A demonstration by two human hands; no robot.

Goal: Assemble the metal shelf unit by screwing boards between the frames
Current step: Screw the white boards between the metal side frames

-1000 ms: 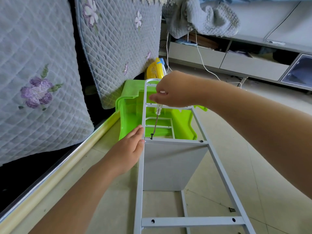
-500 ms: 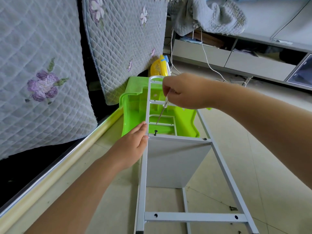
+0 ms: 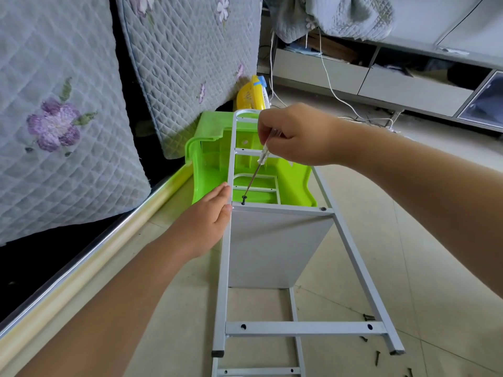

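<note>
So my right hand (image 3: pixel 296 134) is pinching a small clear-handled screwdriver (image 3: pixel 261 159), tip sitting in a black screw (image 3: pixel 244 198) that's standing proud of the crossbar on the grey metal ladder-style frame (image 3: pixel 280 209). Left hand (image 3: pixel 208 221) is flat, fingers straight, pressed against the frame's left upright right at that joint. The grey flat board (image 3: pixel 275 246) hangs below the crossbar, with a second screw at its right end. I reckon the thin tubing is light and a bit wobbly, so bracing close to the joint makes sense. The far end rests on a lime green plastic stool (image 3: pixel 209 164). Loose black screws (image 3: pixel 377 357) lie on the tiled floor (image 3: pixel 422 268).
</note>
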